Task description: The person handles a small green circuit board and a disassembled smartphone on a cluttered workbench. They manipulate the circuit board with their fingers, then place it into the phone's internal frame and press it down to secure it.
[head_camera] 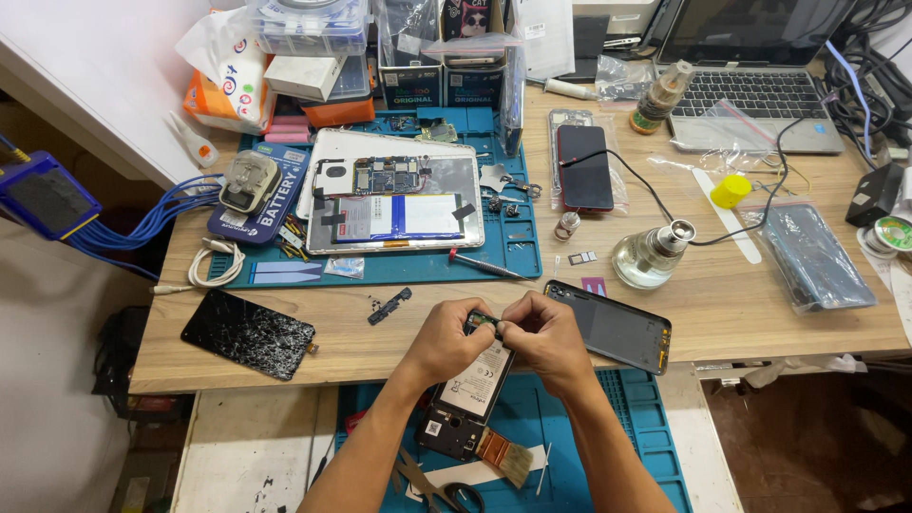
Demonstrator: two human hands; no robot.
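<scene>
Two bare hands are brought together at the table's front edge, over an opened phone [472, 385] w/ its back off. The left hand [445, 340] is wrapped round the phone's upper end, thumb on top; the right hand [543, 337] is pinched w/ fingertips on a small part [486, 324] at that same end. Both are clamped on the phone, touching each other. The phone is held tilted, lower end pointing toward the person, battery side up, above a blue mat [570, 427] below the table edge.

Just right of the hands a dark back cover [613, 326] is laid flat on the wooden table [741, 313]. Left of the hands a small black strip [389, 305] is seen, and further left a cracked screen panel [249, 333]. Behind, an opened tablet [394, 201] is set on a second blue mat [518, 249], w/ a red-handled screwdriver [484, 265] at its front edge. A glass bottle [651, 255] stands approx. centre-right. Below the phone, a brush [503, 454] and scissors [432, 486] are laid on the lower mat.
</scene>
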